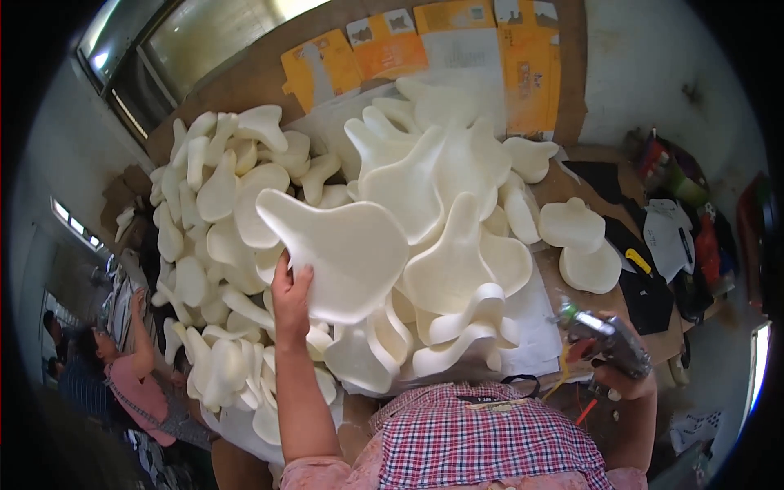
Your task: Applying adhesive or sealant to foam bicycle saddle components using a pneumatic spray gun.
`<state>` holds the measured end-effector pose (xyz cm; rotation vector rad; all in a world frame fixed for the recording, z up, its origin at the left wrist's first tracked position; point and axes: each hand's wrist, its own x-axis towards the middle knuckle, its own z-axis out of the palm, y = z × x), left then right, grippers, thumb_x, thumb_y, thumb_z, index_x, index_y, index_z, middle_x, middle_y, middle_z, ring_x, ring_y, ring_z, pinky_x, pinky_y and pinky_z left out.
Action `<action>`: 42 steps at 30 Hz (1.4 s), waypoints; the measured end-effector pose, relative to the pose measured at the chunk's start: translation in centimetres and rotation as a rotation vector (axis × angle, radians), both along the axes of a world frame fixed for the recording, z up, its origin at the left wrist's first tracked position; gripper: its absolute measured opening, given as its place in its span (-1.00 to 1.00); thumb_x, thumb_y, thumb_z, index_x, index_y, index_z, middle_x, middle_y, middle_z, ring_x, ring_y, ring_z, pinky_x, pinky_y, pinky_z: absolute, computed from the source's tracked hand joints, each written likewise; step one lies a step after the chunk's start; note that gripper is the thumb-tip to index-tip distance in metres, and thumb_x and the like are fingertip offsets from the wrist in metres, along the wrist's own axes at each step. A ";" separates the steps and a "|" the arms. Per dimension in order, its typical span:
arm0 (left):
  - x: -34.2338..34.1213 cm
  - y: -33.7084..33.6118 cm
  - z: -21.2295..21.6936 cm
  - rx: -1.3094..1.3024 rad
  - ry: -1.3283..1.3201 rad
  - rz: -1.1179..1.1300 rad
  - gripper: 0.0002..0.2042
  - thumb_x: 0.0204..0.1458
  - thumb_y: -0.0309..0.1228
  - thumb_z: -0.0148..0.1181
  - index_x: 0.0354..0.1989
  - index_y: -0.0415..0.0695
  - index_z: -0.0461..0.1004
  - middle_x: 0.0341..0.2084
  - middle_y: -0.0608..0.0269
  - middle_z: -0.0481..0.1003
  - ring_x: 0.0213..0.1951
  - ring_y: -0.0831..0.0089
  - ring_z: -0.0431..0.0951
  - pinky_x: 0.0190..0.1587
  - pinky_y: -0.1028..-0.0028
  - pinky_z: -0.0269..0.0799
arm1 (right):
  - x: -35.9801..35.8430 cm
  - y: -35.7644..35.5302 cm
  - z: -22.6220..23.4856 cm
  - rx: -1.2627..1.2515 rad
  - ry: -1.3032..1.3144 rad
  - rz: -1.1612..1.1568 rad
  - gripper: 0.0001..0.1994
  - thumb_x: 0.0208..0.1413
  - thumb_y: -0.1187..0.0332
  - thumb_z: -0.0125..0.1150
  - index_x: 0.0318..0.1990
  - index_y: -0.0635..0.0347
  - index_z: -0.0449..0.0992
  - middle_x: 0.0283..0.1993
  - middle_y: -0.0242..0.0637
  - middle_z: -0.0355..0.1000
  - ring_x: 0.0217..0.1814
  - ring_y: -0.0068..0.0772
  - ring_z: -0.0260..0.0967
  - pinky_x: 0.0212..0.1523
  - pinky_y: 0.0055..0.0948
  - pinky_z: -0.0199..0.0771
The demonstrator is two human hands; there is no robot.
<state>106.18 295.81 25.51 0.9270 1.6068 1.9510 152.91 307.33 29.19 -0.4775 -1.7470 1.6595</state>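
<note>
A cream foam bicycle-saddle pad (343,257) is held up over the table, its narrow nose pointing to the far left. My left hand (291,296) grips it by the edge, thumb on its upper face. At the right, my right hand (625,377) is wrapped round a metal spray gun (600,331), with its nozzle end toward the pads. A yellow hose (562,371) hangs beside the gun. Behind the held pad stands a stack of larger saddle pads (404,188). Another pad (457,265) leans upright just right of it.
A big heap of foam pads (220,184) covers the table's left. Two small pads (590,268) lie at the right, near a yellow cutter knife (638,260) on black cloth pieces (649,300). Flattened orange cartons (529,82) line the back. Another person (135,367) works at the far left.
</note>
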 end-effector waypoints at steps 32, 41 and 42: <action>-7.0 -13.6 -22.2 -0.662 0.577 -0.169 -0.51 -0.20 -0.48 0.26 0.02 -0.11 0.41 -0.19 0.15 0.42 -0.10 0.24 0.42 -0.03 0.35 0.34 | -12.3 -3.5 2.4 0.061 -0.277 0.321 -0.41 -0.09 0.58 0.22 0.18 0.20 0.25 -0.25 -0.32 0.42 -0.22 -0.52 0.37 -0.19 -0.51 0.38; -4.7 -9.2 -12.8 -0.454 0.422 0.253 -0.69 -0.22 -0.50 0.25 -0.19 -0.10 0.56 -0.51 0.20 0.37 -0.52 0.38 0.40 -0.39 0.46 0.35 | -12.5 -5.6 3.6 0.026 -0.388 0.432 -0.43 -0.08 0.55 0.28 0.16 0.17 0.28 -0.26 -0.33 0.43 -0.28 -0.52 0.37 -0.21 -0.52 0.37; -5.0 -8.7 -13.0 -0.453 0.424 0.255 -0.69 -0.22 -0.50 0.25 -0.19 -0.10 0.56 -0.51 0.20 0.37 -0.52 0.38 0.40 -0.39 0.46 0.35 | -12.7 -5.8 3.6 0.080 -0.422 0.422 -0.45 -0.09 0.55 0.27 0.14 0.18 0.30 -0.24 -0.32 0.43 -0.27 -0.53 0.37 -0.22 -0.51 0.38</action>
